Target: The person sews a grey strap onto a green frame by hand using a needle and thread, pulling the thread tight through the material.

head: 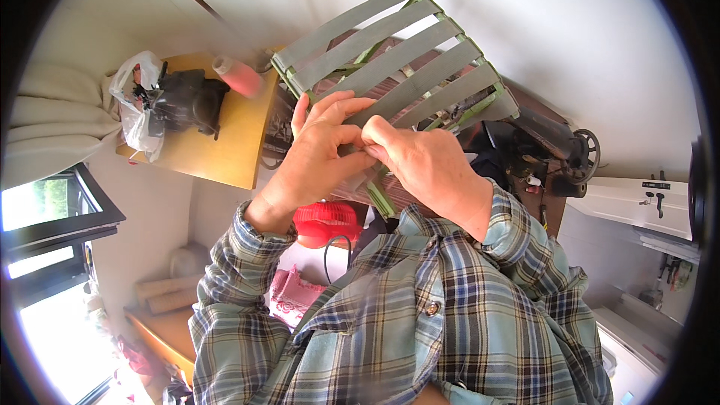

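A folding stool frame of green metal (383,198), with several grey webbing straps (388,50) stretched across it, stands tilted before me. My left hand (320,149) is at its near side, thumb and index finger pinching the nearest grey strap (355,179) while the other fingers spread over the webbing. Against it, my right hand (430,166) has its fingers curled, thumb and index pinching at the same spot. Both sets of fingertips meet there and hide the exact point they grip.
Behind the stool is a dark sewing machine (540,138) with a handwheel on a brown table. To the left, a wooden board (239,152) bears a black machine part (188,98), a plastic bag (138,107) and a pink thread cone (239,76). A red lamp-like object (326,225) sits below my left wrist.
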A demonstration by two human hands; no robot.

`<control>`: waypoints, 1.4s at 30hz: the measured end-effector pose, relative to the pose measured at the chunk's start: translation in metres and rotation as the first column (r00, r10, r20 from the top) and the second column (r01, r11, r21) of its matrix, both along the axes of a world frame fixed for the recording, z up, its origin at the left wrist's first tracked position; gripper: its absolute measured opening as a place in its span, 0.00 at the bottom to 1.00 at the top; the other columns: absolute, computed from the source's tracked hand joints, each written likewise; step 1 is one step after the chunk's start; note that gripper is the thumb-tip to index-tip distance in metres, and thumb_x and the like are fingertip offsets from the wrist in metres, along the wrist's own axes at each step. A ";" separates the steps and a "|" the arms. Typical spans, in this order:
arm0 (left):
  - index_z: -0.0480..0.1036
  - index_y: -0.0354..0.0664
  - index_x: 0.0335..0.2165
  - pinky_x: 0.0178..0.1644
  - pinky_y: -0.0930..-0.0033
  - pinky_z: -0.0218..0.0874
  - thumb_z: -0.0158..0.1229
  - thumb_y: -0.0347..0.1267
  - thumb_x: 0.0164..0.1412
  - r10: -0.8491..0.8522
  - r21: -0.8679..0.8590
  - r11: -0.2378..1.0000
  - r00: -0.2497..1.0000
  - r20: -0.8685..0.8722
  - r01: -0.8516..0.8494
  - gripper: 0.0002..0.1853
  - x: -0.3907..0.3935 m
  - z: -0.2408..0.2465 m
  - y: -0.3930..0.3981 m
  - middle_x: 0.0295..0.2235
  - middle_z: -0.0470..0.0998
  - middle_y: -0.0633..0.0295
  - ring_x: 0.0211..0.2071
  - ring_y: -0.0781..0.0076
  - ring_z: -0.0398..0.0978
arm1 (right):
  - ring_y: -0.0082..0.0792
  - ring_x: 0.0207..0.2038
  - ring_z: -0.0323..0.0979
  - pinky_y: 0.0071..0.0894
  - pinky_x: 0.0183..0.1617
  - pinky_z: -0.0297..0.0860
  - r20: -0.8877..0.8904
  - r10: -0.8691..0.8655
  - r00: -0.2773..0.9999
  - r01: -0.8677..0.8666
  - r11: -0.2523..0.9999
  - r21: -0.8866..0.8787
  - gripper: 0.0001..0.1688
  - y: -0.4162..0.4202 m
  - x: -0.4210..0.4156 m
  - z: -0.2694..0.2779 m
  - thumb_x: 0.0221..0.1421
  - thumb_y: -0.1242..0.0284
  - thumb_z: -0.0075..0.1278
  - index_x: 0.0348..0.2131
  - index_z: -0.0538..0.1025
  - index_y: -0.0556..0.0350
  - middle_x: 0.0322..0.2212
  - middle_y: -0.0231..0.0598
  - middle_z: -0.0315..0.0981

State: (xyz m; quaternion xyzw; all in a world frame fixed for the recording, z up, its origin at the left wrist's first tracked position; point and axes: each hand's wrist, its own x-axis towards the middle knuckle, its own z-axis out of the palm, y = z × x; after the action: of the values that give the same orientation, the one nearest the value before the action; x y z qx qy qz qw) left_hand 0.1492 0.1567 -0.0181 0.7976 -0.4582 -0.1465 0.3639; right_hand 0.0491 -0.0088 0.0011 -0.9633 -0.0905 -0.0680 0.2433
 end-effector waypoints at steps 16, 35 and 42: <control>0.78 0.41 0.27 0.65 0.46 0.23 0.61 0.33 0.48 -0.039 0.039 0.999 0.999 0.038 0.038 0.07 0.002 0.002 -0.005 0.54 0.67 0.60 0.62 0.58 0.52 | 0.29 0.24 0.77 0.14 0.20 0.71 0.075 0.231 0.970 -0.202 0.598 0.775 0.14 -0.092 0.061 0.136 0.65 0.69 0.42 0.36 0.68 0.66 0.29 0.46 0.74; 0.77 0.43 0.28 0.66 0.46 0.21 0.63 0.33 0.50 -0.039 0.103 0.994 0.999 0.008 0.038 0.07 0.001 0.009 0.002 0.56 0.66 0.60 0.63 0.59 0.50 | 0.23 0.22 0.74 0.14 0.22 0.69 -0.431 0.207 0.878 0.192 0.673 0.714 0.11 -0.072 -0.041 0.005 0.62 0.72 0.45 0.37 0.72 0.64 0.25 0.38 0.74; 0.79 0.41 0.29 0.66 0.45 0.21 0.61 0.33 0.49 -0.033 0.093 0.995 0.999 -0.018 0.034 0.08 0.003 0.012 0.002 0.55 0.67 0.60 0.62 0.58 0.52 | 0.21 0.22 0.72 0.14 0.23 0.68 -0.434 0.254 0.864 0.116 0.738 0.664 0.11 -0.088 -0.035 0.040 0.61 0.73 0.46 0.38 0.74 0.64 0.24 0.35 0.73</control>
State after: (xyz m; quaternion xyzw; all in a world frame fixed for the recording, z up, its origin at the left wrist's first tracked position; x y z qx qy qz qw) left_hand 0.1518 0.1589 -0.0066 0.8047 -0.4612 -0.1802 0.3274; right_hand 0.0138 -0.0968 0.0408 -0.7896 -0.0310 0.1639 0.5904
